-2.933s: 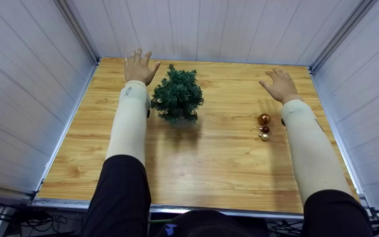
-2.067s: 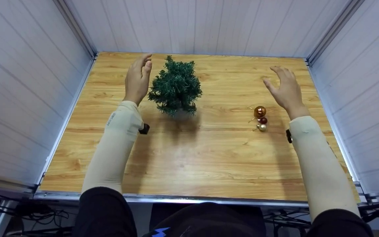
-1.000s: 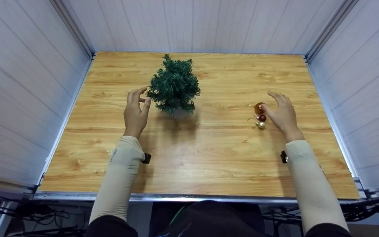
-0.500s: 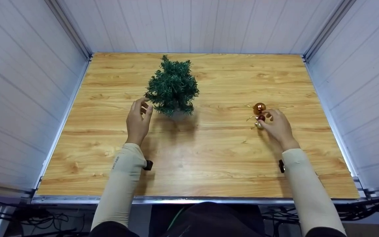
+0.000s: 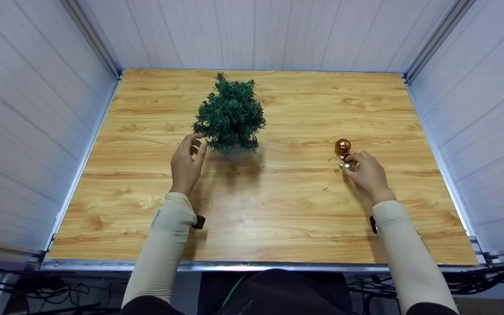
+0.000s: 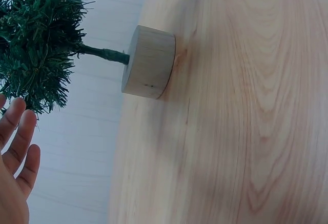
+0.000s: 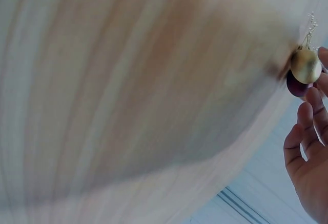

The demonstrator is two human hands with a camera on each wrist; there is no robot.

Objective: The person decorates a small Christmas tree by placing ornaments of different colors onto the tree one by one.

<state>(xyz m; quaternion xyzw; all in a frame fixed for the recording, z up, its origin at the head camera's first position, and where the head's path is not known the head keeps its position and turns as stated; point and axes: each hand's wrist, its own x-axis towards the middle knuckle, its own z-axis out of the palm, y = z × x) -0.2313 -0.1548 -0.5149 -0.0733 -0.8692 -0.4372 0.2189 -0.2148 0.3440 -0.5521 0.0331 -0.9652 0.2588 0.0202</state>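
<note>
A small green artificial Christmas tree (image 5: 230,113) stands upright on a round wooden base (image 6: 149,62). My left hand (image 5: 186,164) is beside its lower left branches with fingers loosely bent, holding nothing; whether the fingertips touch the needles I cannot tell. On the right, my right hand (image 5: 368,175) has thumb and fingers around a small gold Christmas ball (image 7: 306,66), pinching it. Right behind that lies a dark red Christmas ball (image 7: 297,84), mostly covered by the fingers in the head view. A larger copper-orange Christmas ball (image 5: 342,146) lies just beyond them.
The wooden tabletop (image 5: 278,210) has white panel walls (image 5: 269,35) at the back and both sides. A metal edge (image 5: 243,266) runs along the front. Dark cables (image 5: 59,288) hang below the front corners.
Both hands have drawn back from the far part of the table. The left came down beside the tree's lower branches; the right lowered to the Christmas balls and its fingers closed on the gold one.
</note>
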